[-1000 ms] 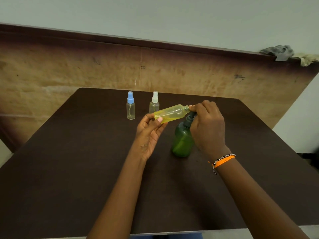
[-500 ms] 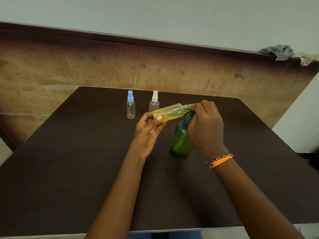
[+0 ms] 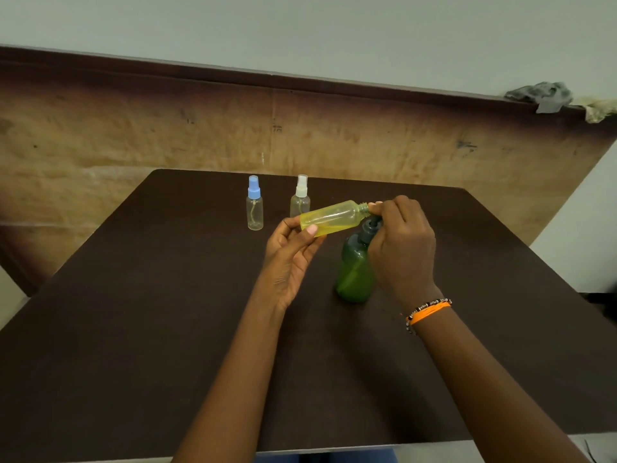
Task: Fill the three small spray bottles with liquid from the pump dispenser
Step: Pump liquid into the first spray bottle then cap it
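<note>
Dark table, worn wooden wall panel

— What is the bench made of?
— Dark brown board, matt, with a fine grain.

— And the bottles?
— All plastic: the yellow bottle translucent and glossy, the green pump dispenser translucent with a dull sheen, the blue-capped bottle and white-capped bottle at the far side clear and smooth.

— Behind them?
— A worn, scuffed wooden panel, and crumpled cloth at far right.
</note>
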A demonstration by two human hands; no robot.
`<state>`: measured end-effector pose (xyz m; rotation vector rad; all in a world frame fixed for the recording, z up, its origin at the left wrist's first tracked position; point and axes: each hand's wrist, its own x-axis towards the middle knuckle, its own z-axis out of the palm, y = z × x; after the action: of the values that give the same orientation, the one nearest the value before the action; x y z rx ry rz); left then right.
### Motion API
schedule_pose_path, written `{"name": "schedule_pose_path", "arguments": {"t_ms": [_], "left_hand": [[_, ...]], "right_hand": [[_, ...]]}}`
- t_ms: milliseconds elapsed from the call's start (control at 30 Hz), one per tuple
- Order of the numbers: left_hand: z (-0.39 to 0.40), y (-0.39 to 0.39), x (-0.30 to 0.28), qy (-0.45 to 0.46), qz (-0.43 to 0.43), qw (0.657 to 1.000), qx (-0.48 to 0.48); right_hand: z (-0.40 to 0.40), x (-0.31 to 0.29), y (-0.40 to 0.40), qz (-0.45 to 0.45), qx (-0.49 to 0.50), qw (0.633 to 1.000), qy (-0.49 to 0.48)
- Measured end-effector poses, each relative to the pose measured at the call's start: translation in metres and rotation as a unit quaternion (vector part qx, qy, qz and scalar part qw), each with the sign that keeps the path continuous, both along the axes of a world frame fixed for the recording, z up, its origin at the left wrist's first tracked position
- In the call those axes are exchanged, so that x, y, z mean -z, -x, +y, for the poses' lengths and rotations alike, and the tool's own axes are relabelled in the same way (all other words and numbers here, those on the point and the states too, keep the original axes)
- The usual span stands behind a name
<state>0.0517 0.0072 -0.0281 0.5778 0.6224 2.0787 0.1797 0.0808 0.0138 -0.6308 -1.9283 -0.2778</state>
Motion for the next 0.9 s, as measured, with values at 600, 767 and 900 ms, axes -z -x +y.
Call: {"name": "schedule_pose_path", "arguments": {"t_ms": [600,767,900], "left_hand": [[0.001,0.001,0.000,0.000,0.005,1.000,0.000],[0.001,0.001,0.000,-0.004,0.005,1.000,0.000],[0.001,0.002,0.001,0.004,0.002,1.000,-0.006]], "right_hand": [[-0.004,-0.007,-0.004,-0.023,0.009,1.000,0.001],[-0.001,0.012,0.002,0.070,-0.006,0.997,-0.026],[0.004,0.017,0.007,0.087,-0.012,0.996,-0.018]]}}
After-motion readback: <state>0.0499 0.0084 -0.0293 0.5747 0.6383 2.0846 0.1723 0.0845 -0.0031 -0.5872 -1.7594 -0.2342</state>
